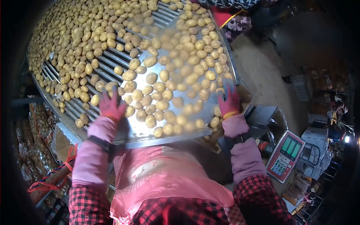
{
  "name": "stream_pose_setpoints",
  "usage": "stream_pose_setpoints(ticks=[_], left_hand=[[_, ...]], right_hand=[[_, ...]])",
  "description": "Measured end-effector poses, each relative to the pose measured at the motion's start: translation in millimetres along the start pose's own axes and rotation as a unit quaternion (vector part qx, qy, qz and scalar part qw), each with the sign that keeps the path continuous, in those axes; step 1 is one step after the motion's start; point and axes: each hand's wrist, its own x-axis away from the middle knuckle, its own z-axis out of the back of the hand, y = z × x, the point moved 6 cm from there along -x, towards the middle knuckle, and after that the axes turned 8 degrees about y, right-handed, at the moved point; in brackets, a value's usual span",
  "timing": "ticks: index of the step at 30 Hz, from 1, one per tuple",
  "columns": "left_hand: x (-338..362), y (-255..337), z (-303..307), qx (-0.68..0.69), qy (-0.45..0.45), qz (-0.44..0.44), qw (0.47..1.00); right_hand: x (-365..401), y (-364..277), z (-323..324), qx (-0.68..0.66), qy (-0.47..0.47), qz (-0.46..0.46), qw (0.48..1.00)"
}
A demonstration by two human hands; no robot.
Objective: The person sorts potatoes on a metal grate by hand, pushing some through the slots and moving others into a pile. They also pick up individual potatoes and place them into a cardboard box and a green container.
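Many potatoes (159, 87) cover a metal sorting table (150, 141), part sheet metal, part roller bars. My left hand (112, 106), in a pink glove with dark fingertips, rests at the near left of the metal sheet with its fingers spread, beside several potatoes and holding none. At the right edge of the sheet is my right hand (228, 100), gloved the same way, fingers apart and pointing forward, next to potatoes along the rim. Nothing shows in its grasp.
A red digital scale (285, 156) stands at the lower right, near cardboard boxes. Bagged potatoes (38, 140) and red twine (69, 161) are at the left. Another person's patterned clothing (239, 23) shows at the top right, beyond the table's edge.
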Motion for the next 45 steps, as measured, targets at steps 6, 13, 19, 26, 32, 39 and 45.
stream_pose_setpoints(ticks=[6,13,19,26,32,39,45], left_hand=[[83,87,47,0.114,-0.188,-0.100,0.970],[71,-37,51,0.328,-0.053,0.057,0.941],[101,-105,-4,0.331,-0.040,0.225,0.915],[86,-18,12,0.245,-0.144,0.227,0.932],[49,96,98,0.273,-0.370,0.029,0.888],[44,158,148,0.815,-0.242,0.199,0.487],[89,96,163,0.834,-0.200,0.204,0.473]], right_hand=[[-64,-25,-21,0.003,0.075,0.053,0.996],[-43,-28,-68,0.064,-0.095,0.108,0.988],[18,76,-10,-0.267,-0.070,-0.251,0.928],[109,38,-76,-0.268,-0.073,-0.238,0.931],[33,-14,-23,-0.017,-0.286,-0.125,0.950],[-3,-240,57,-0.341,-0.290,0.169,0.878],[-26,-245,84,-0.416,-0.231,0.144,0.868]])
